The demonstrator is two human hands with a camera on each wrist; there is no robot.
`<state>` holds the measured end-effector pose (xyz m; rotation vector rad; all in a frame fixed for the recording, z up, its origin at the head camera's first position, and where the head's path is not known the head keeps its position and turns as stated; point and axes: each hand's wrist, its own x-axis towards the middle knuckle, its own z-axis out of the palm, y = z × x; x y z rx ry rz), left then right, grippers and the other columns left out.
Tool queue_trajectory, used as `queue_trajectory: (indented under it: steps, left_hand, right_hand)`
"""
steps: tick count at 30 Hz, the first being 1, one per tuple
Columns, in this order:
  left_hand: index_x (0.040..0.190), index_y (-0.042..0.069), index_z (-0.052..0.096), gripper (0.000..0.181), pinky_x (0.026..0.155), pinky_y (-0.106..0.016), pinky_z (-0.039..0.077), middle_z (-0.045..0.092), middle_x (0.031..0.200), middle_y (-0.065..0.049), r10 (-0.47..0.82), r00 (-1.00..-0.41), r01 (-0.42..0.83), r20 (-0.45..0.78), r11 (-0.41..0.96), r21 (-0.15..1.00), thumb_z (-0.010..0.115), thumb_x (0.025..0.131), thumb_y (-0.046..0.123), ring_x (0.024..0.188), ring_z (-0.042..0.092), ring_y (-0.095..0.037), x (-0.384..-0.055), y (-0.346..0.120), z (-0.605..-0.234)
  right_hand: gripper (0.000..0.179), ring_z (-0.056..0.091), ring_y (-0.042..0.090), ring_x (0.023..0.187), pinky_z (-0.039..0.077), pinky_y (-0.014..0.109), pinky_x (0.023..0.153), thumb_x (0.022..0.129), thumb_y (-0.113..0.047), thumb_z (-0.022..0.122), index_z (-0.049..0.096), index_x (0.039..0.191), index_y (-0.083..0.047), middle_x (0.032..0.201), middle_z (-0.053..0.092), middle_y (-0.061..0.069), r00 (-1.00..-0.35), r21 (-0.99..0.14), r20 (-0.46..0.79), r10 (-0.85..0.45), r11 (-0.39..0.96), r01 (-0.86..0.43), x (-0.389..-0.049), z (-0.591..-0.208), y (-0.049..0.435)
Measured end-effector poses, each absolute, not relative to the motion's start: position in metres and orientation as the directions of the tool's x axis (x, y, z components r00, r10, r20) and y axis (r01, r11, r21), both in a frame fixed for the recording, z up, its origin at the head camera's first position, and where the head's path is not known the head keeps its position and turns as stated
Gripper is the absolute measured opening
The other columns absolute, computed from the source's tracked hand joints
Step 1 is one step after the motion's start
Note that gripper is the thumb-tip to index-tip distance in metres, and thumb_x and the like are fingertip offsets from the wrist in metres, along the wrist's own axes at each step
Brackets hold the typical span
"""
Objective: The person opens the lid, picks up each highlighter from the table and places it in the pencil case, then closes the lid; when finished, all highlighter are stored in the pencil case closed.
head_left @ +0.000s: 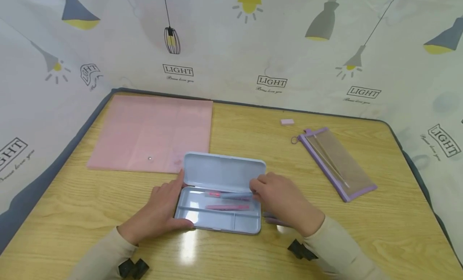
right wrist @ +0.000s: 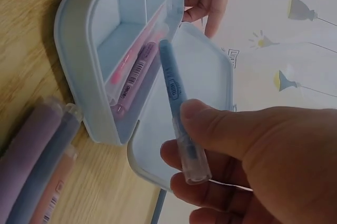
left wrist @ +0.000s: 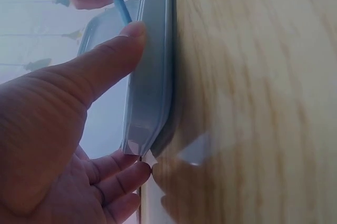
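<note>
- The case point(head_left: 220, 209), a pale blue tin with its lid point(head_left: 224, 172) standing open, sits on the table point(head_left: 361, 239) near the front edge, about midway along it.
- The left hand point(head_left: 159, 211) rests against the case's left end, thumb up by the lid's corner and fingers along the front rim; the fingers are nearly straight, steadying rather than gripping.
- The right hand point(head_left: 282, 201) is at the case's right end and pinches a blue pen point(right wrist: 179, 124) between thumb and fingers, its tip pointing into the tray over the back compartment.
- Two pink pens point(head_left: 228, 207) already lie in the case's long compartments; the two front compartments are bare.
- More pens point(head_left: 275, 220), purple and pink, lie on the table just right of the case, partly under the right wrist.
- Behind the case to the left lies a pink folder point(head_left: 152, 133), its near edge almost touching the lid.
- Well right of the case lies a clear pouch point(head_left: 338, 161) with purple trim, and behind that a small pink eraser point(head_left: 287, 122).
- Bare wood lies between the case and the pouch, and in front of the case to the table's edge.
</note>
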<state>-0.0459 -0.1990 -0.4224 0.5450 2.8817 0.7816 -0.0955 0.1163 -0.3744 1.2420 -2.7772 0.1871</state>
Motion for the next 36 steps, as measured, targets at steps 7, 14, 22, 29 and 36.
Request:
queue_trajectory:
  steps: [7,14,22,29,36]
  left_hand:
    - [0.156,-0.005,0.005,0.135,0.086,-0.039,0.03,0.051,0.139,-0.018,0.364,-0.931,0.302,-0.022,0.803,0.514,0.083,0.065,0.058,0.11,0.049,-0.028,-0.046,-0.199,-0.421]
    - [0.155,-0.006,0.006,0.135,0.087,-0.04,0.03,0.051,0.14,-0.019,0.363,-0.932,0.303,-0.02,0.805,0.51,0.083,0.065,0.058,0.111,0.05,-0.028,-0.045,-0.199,-0.422]
    - [0.155,-0.007,0.006,0.134,0.088,-0.04,0.03,0.049,0.142,-0.019,0.368,-0.93,0.31,-0.014,0.804,0.508,0.083,0.066,0.058,0.113,0.049,-0.029,-0.044,-0.199,-0.422]
    - [0.155,-0.007,0.007,0.134,0.087,-0.039,0.031,0.054,0.135,-0.015,0.369,-0.93,0.319,0.003,0.802,0.505,0.083,0.066,0.058,0.111,0.05,-0.027,-0.043,-0.2,-0.422]
    - [0.155,-0.007,0.007,0.134,0.085,-0.038,0.031,0.055,0.132,-0.013,0.374,-0.927,0.333,0.021,0.798,0.502,0.082,0.066,0.059,0.109,0.05,-0.026,-0.043,-0.2,-0.422]
  right_hand:
    - [0.013,0.052,0.013,0.067,0.046,0.029,0.062,0.084,-0.019,0.077,0.064,0.086,-0.016,0.075,0.06,-0.005,-0.642,-0.074,0.118,-0.757,0.638,-0.766,-0.097,-0.378,0.112]
    - [0.009,0.053,0.013,0.064,0.046,0.029,0.058,0.088,-0.018,0.072,0.064,0.086,-0.017,0.071,0.054,-0.005,-0.628,-0.079,0.121,-0.769,0.623,-0.778,-0.096,-0.382,0.102]
    - [0.004,0.046,0.01,0.063,0.042,0.026,0.058,0.089,-0.022,0.072,0.069,0.088,-0.02,0.076,0.054,-0.006,-0.624,-0.063,0.103,-0.775,0.621,-0.781,-0.093,-0.395,0.09]
    - [0.009,0.049,0.012,0.064,0.043,0.028,0.06,0.085,-0.023,0.075,0.07,0.079,-0.02,0.071,0.055,-0.007,-0.611,-0.019,0.105,-0.785,0.613,-0.79,-0.091,-0.402,0.088]
    - [0.01,0.053,0.012,0.064,0.045,0.029,0.059,0.088,-0.018,0.072,0.071,0.078,-0.02,0.07,0.058,-0.007,-0.626,-0.011,0.081,-0.776,0.627,-0.779,-0.09,-0.402,0.087]
